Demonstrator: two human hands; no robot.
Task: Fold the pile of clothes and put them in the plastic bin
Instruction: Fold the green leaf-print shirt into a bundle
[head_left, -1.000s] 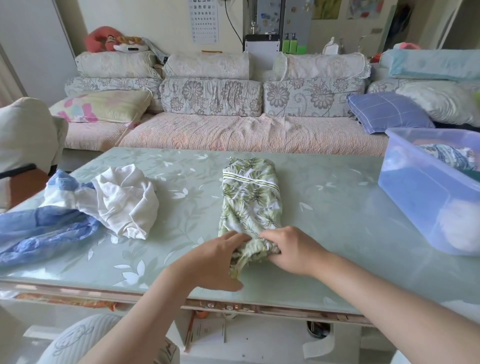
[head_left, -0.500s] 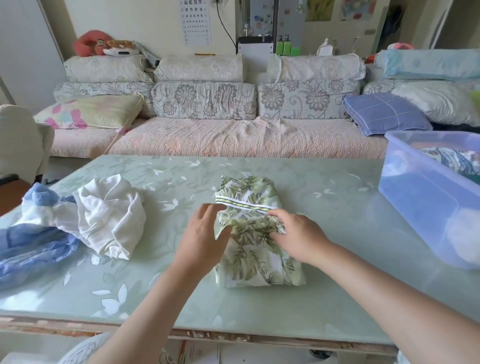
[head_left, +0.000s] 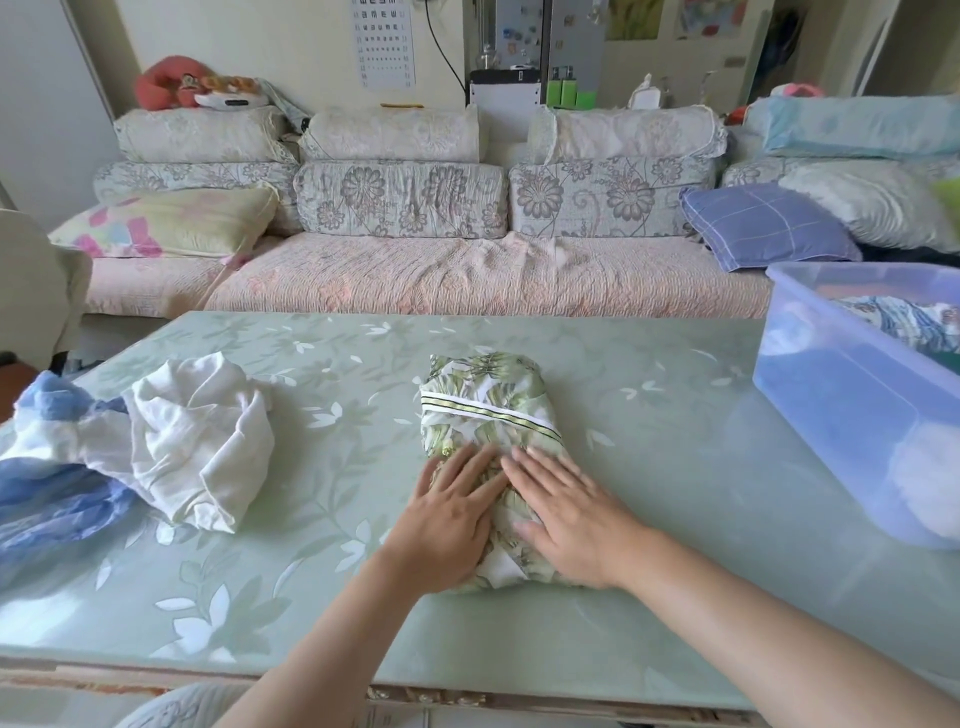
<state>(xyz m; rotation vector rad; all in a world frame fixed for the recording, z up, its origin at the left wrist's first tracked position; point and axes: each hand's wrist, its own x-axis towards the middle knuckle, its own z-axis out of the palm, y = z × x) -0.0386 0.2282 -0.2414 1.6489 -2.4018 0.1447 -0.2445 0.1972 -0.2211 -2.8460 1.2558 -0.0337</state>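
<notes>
Head view: left hand (head_left: 447, 525), right hand (head_left: 576, 525) lie flat atop folded garment (head_left: 485, 397), perhaps shorts.

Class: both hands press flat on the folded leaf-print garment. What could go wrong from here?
The garment is a thick bundle pressed flat by the left hand and right hand; once lifted, the fold may spring open.
The bin already holds clothes, so dropping it in could rumple it.
The white cloth and blue cloth lie tangled near the table edge; pulling one may drag the other off.
</notes>
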